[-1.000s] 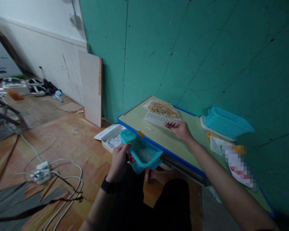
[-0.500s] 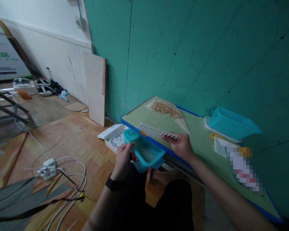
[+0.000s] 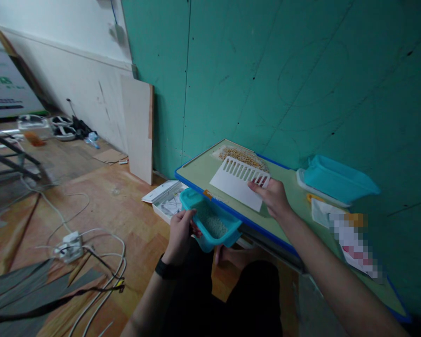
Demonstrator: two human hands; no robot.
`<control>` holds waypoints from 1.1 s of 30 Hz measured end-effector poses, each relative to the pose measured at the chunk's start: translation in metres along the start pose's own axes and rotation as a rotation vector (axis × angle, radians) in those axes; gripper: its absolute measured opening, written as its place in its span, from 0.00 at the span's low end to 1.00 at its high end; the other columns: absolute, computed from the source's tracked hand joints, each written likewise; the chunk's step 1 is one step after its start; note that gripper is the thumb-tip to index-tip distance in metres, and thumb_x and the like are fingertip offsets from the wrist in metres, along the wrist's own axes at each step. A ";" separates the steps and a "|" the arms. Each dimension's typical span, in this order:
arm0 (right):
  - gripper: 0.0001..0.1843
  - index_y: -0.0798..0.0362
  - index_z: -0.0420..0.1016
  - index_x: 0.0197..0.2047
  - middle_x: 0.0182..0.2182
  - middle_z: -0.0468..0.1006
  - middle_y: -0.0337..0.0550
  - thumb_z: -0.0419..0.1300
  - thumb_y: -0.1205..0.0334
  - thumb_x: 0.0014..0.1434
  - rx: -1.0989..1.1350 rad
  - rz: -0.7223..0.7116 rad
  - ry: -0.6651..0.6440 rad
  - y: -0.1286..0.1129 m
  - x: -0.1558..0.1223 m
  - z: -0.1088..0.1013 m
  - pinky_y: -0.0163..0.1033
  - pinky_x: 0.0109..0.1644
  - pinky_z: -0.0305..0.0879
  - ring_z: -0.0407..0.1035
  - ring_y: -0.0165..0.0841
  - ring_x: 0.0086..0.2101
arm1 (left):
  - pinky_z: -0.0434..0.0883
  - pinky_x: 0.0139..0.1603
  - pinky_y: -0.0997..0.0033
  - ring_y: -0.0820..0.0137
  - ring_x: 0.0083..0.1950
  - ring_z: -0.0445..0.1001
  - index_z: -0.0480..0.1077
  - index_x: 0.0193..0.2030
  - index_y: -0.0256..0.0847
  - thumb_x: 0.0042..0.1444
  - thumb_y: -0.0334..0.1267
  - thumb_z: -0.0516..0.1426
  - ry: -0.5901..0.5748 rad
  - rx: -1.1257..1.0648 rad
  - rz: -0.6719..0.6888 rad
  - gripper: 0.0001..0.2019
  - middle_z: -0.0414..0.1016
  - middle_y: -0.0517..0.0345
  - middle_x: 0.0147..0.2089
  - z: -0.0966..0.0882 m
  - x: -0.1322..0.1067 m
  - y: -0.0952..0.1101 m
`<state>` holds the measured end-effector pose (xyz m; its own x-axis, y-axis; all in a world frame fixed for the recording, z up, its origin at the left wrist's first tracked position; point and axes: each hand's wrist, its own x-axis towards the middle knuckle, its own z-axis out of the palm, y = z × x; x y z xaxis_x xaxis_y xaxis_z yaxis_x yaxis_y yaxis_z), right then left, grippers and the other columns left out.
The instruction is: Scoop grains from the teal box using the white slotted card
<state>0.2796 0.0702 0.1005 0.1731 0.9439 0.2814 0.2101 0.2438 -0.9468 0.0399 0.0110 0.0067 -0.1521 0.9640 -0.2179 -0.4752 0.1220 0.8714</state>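
Observation:
My left hand point(image 3: 180, 238) grips the near left rim of a blue plastic container point(image 3: 204, 243), held just below the table's front edge. Small pale grains point(image 3: 215, 226) lie in the container. In my right hand point(image 3: 276, 200) is a white slotted scraper point(image 3: 235, 188), tilted so its flat face shows, its slots toward the wall. It is over the pale green table point(image 3: 192, 172) and partly hides a heap of yellow beans and pale grains point(image 3: 243, 155); whether it touches the table I cannot tell.
At the table's right stand a blue basin point(image 3: 340, 180) on a white tray point(image 3: 301, 180), a white cloth-like item point(image 3: 320, 213) and a blurred packet point(image 3: 354, 248). An open white box point(image 3: 161, 211) lies on the floor. Cables and a power strip point(image 3: 70, 246) are at left. A green wall point(image 3: 266, 70) rises behind.
My right hand has raised and turned the scraper from nearly edge-on at the table's front edge to face-on, nearer the heap. My left hand and the container stay in place.

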 end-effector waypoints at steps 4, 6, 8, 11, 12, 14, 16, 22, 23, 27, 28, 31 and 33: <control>0.28 0.53 0.78 0.35 0.34 0.84 0.45 0.79 0.49 0.32 0.124 0.127 0.020 0.015 0.011 0.008 0.45 0.43 0.74 0.78 0.41 0.35 | 0.62 0.12 0.74 0.71 0.10 0.64 0.64 0.14 0.43 0.43 0.47 0.64 -0.003 -0.001 0.002 0.18 0.65 0.62 0.09 0.001 -0.001 0.000; 0.29 0.52 0.78 0.33 0.32 0.84 0.44 0.79 0.49 0.29 0.143 0.184 -0.005 0.019 0.012 0.013 0.44 0.40 0.74 0.77 0.40 0.34 | 0.62 0.12 0.74 0.71 0.10 0.65 0.64 0.14 0.43 0.44 0.47 0.64 -0.008 -0.007 0.003 0.18 0.65 0.63 0.09 0.001 -0.001 0.000; 0.29 0.53 0.78 0.33 0.31 0.84 0.44 0.79 0.49 0.28 0.150 0.250 -0.052 0.021 0.012 0.016 0.43 0.38 0.74 0.77 0.40 0.32 | 0.62 0.12 0.74 0.71 0.11 0.65 0.64 0.14 0.43 0.45 0.47 0.64 -0.011 -0.012 0.004 0.18 0.66 0.62 0.10 0.001 -0.003 0.001; 0.30 0.53 0.78 0.33 0.30 0.84 0.45 0.80 0.48 0.27 0.141 0.317 -0.107 0.023 0.011 0.017 0.43 0.36 0.74 0.77 0.40 0.31 | 0.62 0.12 0.74 0.71 0.11 0.65 0.64 0.14 0.43 0.45 0.46 0.64 -0.015 -0.014 0.008 0.18 0.65 0.62 0.10 0.002 -0.004 0.003; 0.30 0.53 0.78 0.33 0.29 0.84 0.45 0.80 0.48 0.28 0.137 0.321 -0.119 0.023 0.011 0.017 0.43 0.36 0.74 0.77 0.41 0.30 | 0.62 0.12 0.74 0.72 0.11 0.65 0.64 0.13 0.43 0.44 0.46 0.64 -0.013 -0.015 0.010 0.18 0.65 0.63 0.10 0.002 -0.004 0.003; 0.31 0.53 0.78 0.33 0.29 0.84 0.45 0.80 0.47 0.27 0.135 0.321 -0.128 0.023 0.009 0.017 0.44 0.36 0.74 0.77 0.41 0.31 | 0.62 0.12 0.74 0.72 0.11 0.64 0.64 0.13 0.43 0.44 0.45 0.64 -0.004 -0.017 0.010 0.17 0.64 0.63 0.09 0.002 -0.004 0.004; 0.32 0.53 0.78 0.34 0.30 0.84 0.45 0.80 0.47 0.27 0.152 0.328 -0.120 0.022 0.006 0.016 0.44 0.36 0.74 0.77 0.42 0.31 | 0.62 0.12 0.74 0.72 0.11 0.64 0.64 0.13 0.43 0.44 0.46 0.64 0.002 -0.017 0.004 0.17 0.65 0.62 0.09 0.002 -0.004 0.004; 0.30 0.53 0.78 0.33 0.31 0.84 0.45 0.80 0.49 0.27 0.194 0.333 -0.095 0.017 0.000 0.014 0.43 0.37 0.74 0.77 0.40 0.32 | 0.62 0.12 0.74 0.72 0.10 0.63 0.64 0.14 0.43 0.43 0.46 0.64 0.005 -0.017 -0.009 0.17 0.66 0.63 0.10 0.003 -0.004 0.004; 0.31 0.53 0.78 0.34 0.32 0.84 0.45 0.80 0.49 0.27 0.196 0.313 -0.076 0.016 0.000 0.014 0.42 0.37 0.74 0.77 0.40 0.32 | 0.62 0.12 0.74 0.72 0.10 0.63 0.64 0.14 0.43 0.43 0.46 0.64 0.006 -0.021 -0.005 0.17 0.65 0.63 0.10 0.003 -0.004 0.004; 0.31 0.52 0.78 0.35 0.33 0.85 0.45 0.80 0.48 0.28 0.178 0.282 -0.059 0.016 -0.002 0.015 0.43 0.37 0.75 0.78 0.41 0.33 | 0.62 0.12 0.74 0.72 0.10 0.64 0.64 0.14 0.43 0.43 0.45 0.64 0.007 -0.020 -0.012 0.17 0.66 0.62 0.10 0.004 -0.004 0.003; 0.31 0.52 0.78 0.35 0.33 0.85 0.45 0.80 0.48 0.29 0.174 0.292 -0.075 0.015 -0.003 0.014 0.43 0.37 0.76 0.78 0.42 0.33 | 0.63 0.12 0.74 0.72 0.11 0.64 0.64 0.14 0.43 0.43 0.45 0.64 0.008 -0.017 -0.014 0.16 0.66 0.62 0.10 0.005 -0.005 0.003; 0.31 0.52 0.79 0.38 0.36 0.85 0.47 0.80 0.47 0.31 0.190 0.299 -0.075 0.007 -0.008 0.002 0.44 0.38 0.77 0.79 0.43 0.35 | 0.63 0.12 0.74 0.72 0.11 0.64 0.65 0.14 0.43 0.43 0.46 0.64 0.013 -0.019 -0.009 0.17 0.65 0.63 0.10 0.004 -0.005 0.000; 0.32 0.52 0.79 0.42 0.38 0.86 0.47 0.79 0.47 0.34 0.199 0.264 -0.013 0.001 -0.010 -0.018 0.45 0.40 0.77 0.80 0.45 0.37 | 0.63 0.12 0.73 0.72 0.10 0.63 0.64 0.14 0.43 0.44 0.46 0.64 0.003 -0.025 -0.018 0.17 0.65 0.63 0.10 0.004 -0.006 -0.003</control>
<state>0.2952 0.0567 0.0989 0.1836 0.9828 0.0213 -0.0328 0.0278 -0.9991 0.0455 0.0053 0.0067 -0.1462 0.9609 -0.2352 -0.4996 0.1335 0.8559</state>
